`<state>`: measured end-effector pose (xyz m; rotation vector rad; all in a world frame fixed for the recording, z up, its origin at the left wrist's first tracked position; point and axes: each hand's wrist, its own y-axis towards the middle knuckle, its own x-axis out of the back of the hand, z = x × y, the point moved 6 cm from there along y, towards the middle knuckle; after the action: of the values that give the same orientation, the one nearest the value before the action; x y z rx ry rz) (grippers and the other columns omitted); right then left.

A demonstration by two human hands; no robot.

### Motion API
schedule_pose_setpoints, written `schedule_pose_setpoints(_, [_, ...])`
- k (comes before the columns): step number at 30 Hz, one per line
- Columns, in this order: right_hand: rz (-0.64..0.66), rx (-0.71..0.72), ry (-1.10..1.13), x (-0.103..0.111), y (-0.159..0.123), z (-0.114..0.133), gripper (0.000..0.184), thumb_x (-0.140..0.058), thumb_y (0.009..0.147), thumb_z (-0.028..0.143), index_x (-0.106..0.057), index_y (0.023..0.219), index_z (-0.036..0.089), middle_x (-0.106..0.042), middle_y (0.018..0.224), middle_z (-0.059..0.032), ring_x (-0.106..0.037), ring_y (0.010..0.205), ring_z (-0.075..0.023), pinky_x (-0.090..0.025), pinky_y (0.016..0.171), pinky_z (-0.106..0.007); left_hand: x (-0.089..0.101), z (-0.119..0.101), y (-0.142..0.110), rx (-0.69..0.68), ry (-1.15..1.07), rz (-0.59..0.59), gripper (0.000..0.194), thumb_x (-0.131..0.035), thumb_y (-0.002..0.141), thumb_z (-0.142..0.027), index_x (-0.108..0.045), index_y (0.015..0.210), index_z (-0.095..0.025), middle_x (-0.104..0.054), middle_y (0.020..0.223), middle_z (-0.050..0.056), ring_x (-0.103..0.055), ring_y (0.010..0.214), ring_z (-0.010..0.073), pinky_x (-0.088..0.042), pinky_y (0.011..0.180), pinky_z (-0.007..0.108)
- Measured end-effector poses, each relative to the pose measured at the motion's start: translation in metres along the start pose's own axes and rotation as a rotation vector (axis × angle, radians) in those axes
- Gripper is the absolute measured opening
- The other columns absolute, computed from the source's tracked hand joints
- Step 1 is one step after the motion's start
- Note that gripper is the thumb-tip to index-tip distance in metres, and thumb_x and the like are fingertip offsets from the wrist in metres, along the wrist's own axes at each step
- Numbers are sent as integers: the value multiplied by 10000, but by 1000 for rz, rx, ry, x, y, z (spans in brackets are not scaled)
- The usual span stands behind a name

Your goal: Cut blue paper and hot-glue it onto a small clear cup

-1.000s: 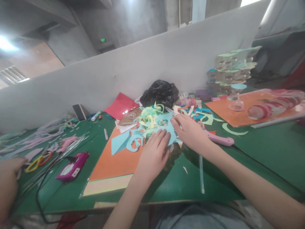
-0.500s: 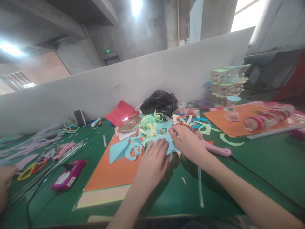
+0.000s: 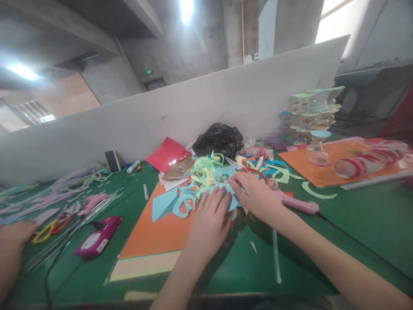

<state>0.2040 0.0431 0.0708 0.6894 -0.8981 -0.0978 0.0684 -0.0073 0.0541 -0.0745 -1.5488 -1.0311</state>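
Note:
My left hand (image 3: 213, 211) lies palm down over pale blue paper (image 3: 232, 199) in the middle of the table, its fingers stretched out and slightly apart. Close beside it, my right hand (image 3: 256, 196) rests on the right part of the same paper, fingers extended to the left; its fingertips touch the paper. Just beyond my right hand lie scissors (image 3: 253, 169) with orange-red handles. Curled green and yellow paper scraps (image 3: 206, 167) are heaped beyond my fingers. A blue paper ring (image 3: 183, 206) and a folded blue piece lie left of my left hand.
A pink glue gun (image 3: 300, 203) with a black cord lies right of my right wrist. Orange sheets (image 3: 155, 239) lie left. A black plastic bag (image 3: 219, 140) stands behind the scraps. Another person's hand (image 3: 14, 241) is at far left, near yellow-and-red scissors (image 3: 48, 230).
The whole view has shifted slightly, so things sit a little further right. The other person's hand reaches further in at the left. My hands stay on the blue paper.

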Motion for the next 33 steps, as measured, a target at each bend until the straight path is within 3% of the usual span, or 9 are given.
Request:
schedule_pose_setpoints(6, [42,151,2,3,-3,13,213,-485,1023,302,-667,1033,190,-690,1078,-108,-599,1036,-295,-496,924,-459,3,-2,1,21,-16,17,445,-455,938,-121,-481,1382,-137,-635,1399,161,-546,1386,278,-433,1177,529])
schedule_pose_setpoints(11, [87,199,-25,-2,-5,17,248,-468,1040,301,-677,1001,172,-685,1038,-110,-571,995,-286,-495,912,-465,2,-2,1,21,2,-4,361,-444,952,-140,-532,1302,-132,-679,1326,142,-583,1341,276,-447,1160,499])
schedule_pose_setpoints(17, [129,259,-102,-7,-4,19,280,-448,1051,247,-676,927,143,-680,963,-109,-583,927,-257,-489,890,-431,12,4,-2,52,69,-175,357,-475,1000,-308,-561,1296,-128,-683,1321,165,-625,1262,294,-468,1092,474])
schedule_pose_setpoints(21, [125,247,-111,-7,-4,18,271,-453,1048,244,-669,925,137,-673,959,-110,-582,911,-249,-488,862,-408,16,17,-5,237,32,-186,390,-421,1020,-395,-588,1256,-134,-718,1209,168,-663,1140,307,-523,947,454])
schedule_pose_setpoints(24, [142,226,-107,-8,-4,18,254,-457,1043,238,-666,937,140,-671,981,-110,-587,933,-255,-485,884,-415,13,29,-7,448,-93,-112,419,-414,1006,-460,-592,1233,-156,-719,1167,167,-665,1090,331,-524,907,485])
schedule_pose_setpoints(29, [174,166,-93,-9,-5,17,243,-458,1046,260,-654,979,134,-658,1032,-121,-594,990,-276,-486,901,-434,-4,37,-12,795,-630,61,443,-490,968,-486,-495,1315,-212,-669,1261,144,-689,980,254,-541,861,426])
schedule_pose_setpoints(33, [171,184,-56,-11,-5,17,230,-450,1047,251,-636,966,144,-647,1012,-117,-585,983,-264,-479,901,-417,-16,38,-14,951,-1010,51,512,-596,919,-471,-424,1350,-255,-656,1189,90,-665,781,163,-536,715,315])
